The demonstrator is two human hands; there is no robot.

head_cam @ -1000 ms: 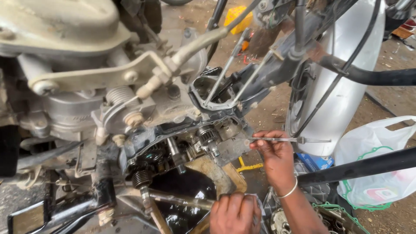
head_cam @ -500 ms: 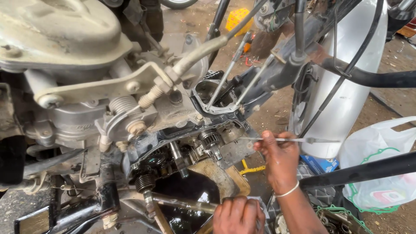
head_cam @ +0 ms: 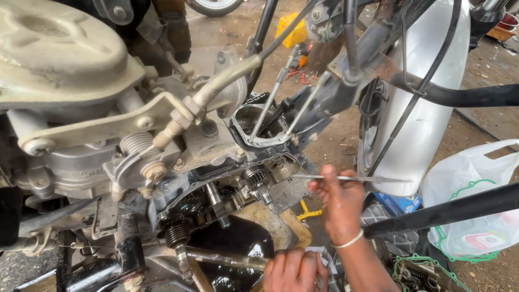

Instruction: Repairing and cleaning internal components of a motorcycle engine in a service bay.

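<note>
The right hand (head_cam: 340,203) pinches a thin metal rod (head_cam: 346,178) at the open crankcase's (head_cam: 227,200) right edge, aiming at the gears (head_cam: 254,181), while the left hand (head_cam: 294,270) stays clamped on a bar (head_cam: 227,259) below.

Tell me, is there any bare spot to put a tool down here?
Bare dirt ground shows between the open engine case and the silver mudguard, and more behind near the yellow box. It is crowded around the right hand, the dark oil pan and the white plastic bag.
</note>
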